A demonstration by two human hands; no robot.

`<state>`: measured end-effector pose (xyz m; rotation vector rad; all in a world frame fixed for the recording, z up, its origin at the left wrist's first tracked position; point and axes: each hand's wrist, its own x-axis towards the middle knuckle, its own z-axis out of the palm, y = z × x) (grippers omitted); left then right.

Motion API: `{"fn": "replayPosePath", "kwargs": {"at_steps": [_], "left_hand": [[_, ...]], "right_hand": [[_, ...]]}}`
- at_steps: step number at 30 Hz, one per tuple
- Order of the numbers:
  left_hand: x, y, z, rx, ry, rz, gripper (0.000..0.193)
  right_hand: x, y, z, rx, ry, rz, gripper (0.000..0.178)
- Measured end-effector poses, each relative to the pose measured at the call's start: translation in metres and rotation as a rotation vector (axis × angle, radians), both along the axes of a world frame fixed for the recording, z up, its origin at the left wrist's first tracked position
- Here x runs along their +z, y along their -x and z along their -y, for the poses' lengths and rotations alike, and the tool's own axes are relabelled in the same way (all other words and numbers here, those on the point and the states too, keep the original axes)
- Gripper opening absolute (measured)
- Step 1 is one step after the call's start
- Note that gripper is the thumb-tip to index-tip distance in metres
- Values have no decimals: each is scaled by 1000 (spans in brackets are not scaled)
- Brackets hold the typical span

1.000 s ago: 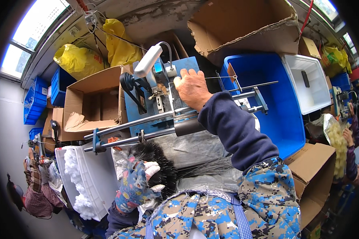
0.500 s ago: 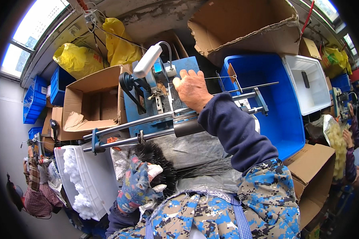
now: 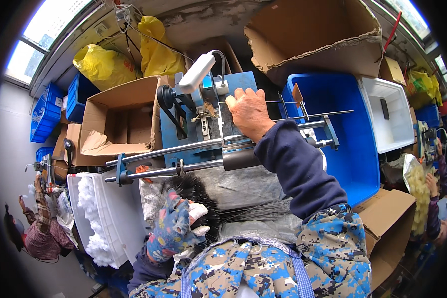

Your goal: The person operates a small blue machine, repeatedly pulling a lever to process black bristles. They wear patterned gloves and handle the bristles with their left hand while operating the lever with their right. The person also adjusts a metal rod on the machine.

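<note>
My right hand [image 3: 251, 114], bare, is closed over the front of a blue bench machine [image 3: 242, 82]. Its fingers curl down onto a part hidden beneath them. A thin wire runs rightward from beside the knuckles to a small upright metal post [image 3: 304, 110]. My left hand [image 3: 171, 228] wears a blue patterned glove with white wrappings on the fingers. Its fingers are bent against a dark bristly bundle [image 3: 196, 191]; what they grip is hidden. Long thin dark strands [image 3: 253, 211] lie to its right over a silvery sheet [image 3: 233, 191].
Two metal rods [image 3: 198, 166] cross in front of the machine. Right of it stand a blue bin [image 3: 355, 164] and a white tub [image 3: 395, 134]. A cardboard box [image 3: 97, 119] and a white bin of fluffy white pieces [image 3: 116, 218] are at left. Other people work at both sides.
The whole scene sits slightly further right in the picture, as my head has turned a little. Both hands keep practically the same places.
</note>
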<state>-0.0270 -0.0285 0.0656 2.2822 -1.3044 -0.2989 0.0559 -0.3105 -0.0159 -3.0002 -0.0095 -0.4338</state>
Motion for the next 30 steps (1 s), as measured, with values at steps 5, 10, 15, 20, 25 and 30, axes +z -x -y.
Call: {"fn": "replayPosePath", "kwargs": {"at_steps": [5,10,15,20,25,30], "left_hand": [[3,-2,4,-4,36,-32,43],[1,-2,5,-14,66,-10,43],[0,2,2,9,12,-42,37],[16,0,5,4,98,-94,38],[39,-7,-2,-1,107,31,38],[56,-21,29,-154,180,75,38]], "right_hand": [[2,0,1,-2,-2,-81,14],[-2,-5,1,-6,-35,-91,15],[-13,-10,7,-52,-158,-81,19],[-10,-8,9,-104,-98,-69,22],[1,23,12,-86,-11,73,55],[10,42,11,-121,-162,-156,56]]}}
